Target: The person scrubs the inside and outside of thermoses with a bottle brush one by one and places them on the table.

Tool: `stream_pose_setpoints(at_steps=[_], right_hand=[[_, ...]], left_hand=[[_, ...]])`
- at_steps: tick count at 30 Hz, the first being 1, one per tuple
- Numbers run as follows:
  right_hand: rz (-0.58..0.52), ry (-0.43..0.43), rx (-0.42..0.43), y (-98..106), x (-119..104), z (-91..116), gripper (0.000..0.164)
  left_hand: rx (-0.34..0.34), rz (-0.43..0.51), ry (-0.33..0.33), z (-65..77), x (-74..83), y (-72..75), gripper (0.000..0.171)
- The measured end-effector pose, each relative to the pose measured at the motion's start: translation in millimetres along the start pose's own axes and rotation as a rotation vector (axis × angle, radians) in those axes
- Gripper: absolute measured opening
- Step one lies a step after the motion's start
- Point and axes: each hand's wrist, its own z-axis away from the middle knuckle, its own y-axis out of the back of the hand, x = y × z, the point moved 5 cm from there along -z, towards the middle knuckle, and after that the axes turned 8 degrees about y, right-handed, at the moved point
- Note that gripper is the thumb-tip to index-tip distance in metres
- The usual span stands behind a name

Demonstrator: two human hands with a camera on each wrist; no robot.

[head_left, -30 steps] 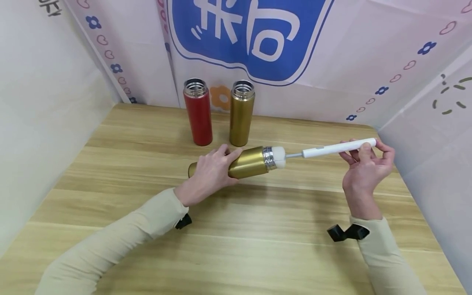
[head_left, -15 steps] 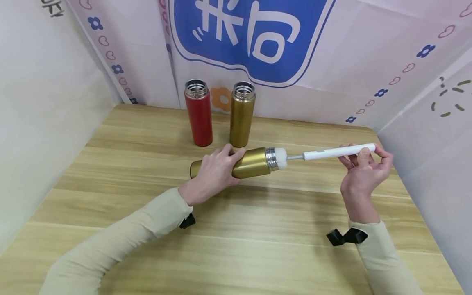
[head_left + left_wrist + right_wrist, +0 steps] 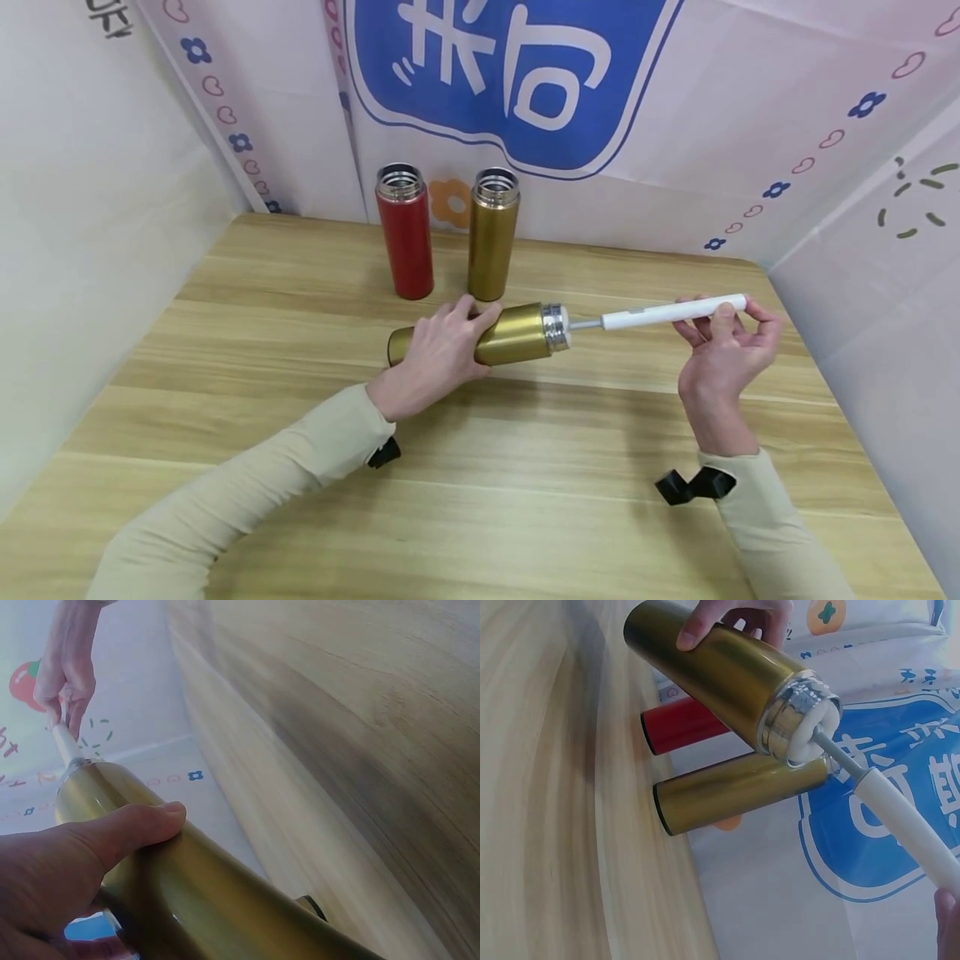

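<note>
My left hand (image 3: 442, 354) grips a gold thermos bottle (image 3: 517, 333) round its middle, tilted on its side with the mouth to the right. In the left wrist view the thumb lies along the gold thermos bottle (image 3: 202, 900). At the far right, my right hand (image 3: 723, 358) pinches the white handle of a bottle brush (image 3: 667, 314) near its end. The brush's grey rod runs into the bottle's mouth. Most of its white head is hidden inside; in the right wrist view the end of the bottle brush (image 3: 819, 727) shows at the steel rim.
A red thermos bottle (image 3: 407, 242) and a second gold thermos bottle (image 3: 491, 246) stand upright and lidless behind the held one. They are on a wooden table (image 3: 480, 500). Behind them hangs a printed cloth (image 3: 622, 200), with white walls on both sides.
The brush has moved left with my right hand, and its white head has sunk into the bottle's mouth. My left hand and the bottle have shifted slightly right.
</note>
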Motion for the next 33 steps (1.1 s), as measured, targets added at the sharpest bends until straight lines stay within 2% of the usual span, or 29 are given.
stream_pose_setpoints(at_steps=[4, 12, 17, 21, 24, 26, 30, 33], right_hand=[[-0.021, -0.002, -0.031, -3.6, 6.6, 8.4, 0.020], [-0.017, -0.048, -0.138, -20.6, 26.8, 40.1, 0.016], [0.033, -0.076, -0.151, -23.2, 33.5, 48.5, 0.016], [0.014, -0.047, -0.106, -17.4, 27.1, 34.3, 0.017], [-0.003, -0.010, -0.065, -10.6, 18.2, 16.7, 0.017], [-0.001, 0.001, -0.052, -7.1, 13.3, 6.5, 0.017], [-0.005, -0.027, -0.013, -0.6, 7.0, -7.0, 0.019], [-0.021, -0.040, 0.019, 4.7, 3.4, -14.2, 0.019]], left_hand=[[0.002, -0.005, 0.003, 0.4, 4.3, -0.5, 0.076], [0.005, 0.047, -0.045, -3.6, 29.0, -1.6, 0.075], [-0.011, 0.021, -0.018, -5.0, 26.2, -4.9, 0.076], [-0.031, 0.024, -0.007, -4.9, 16.5, -6.3, 0.075], [-0.021, 0.013, 0.016, -2.9, 6.0, -4.5, 0.075], [-0.001, 0.014, 0.009, -1.5, 1.9, -2.3, 0.074], [0.004, 0.021, -0.012, -1.6, -0.2, -0.5, 0.075], [-0.007, 0.017, -0.003, 0.0, -3.5, -2.3, 0.075]])
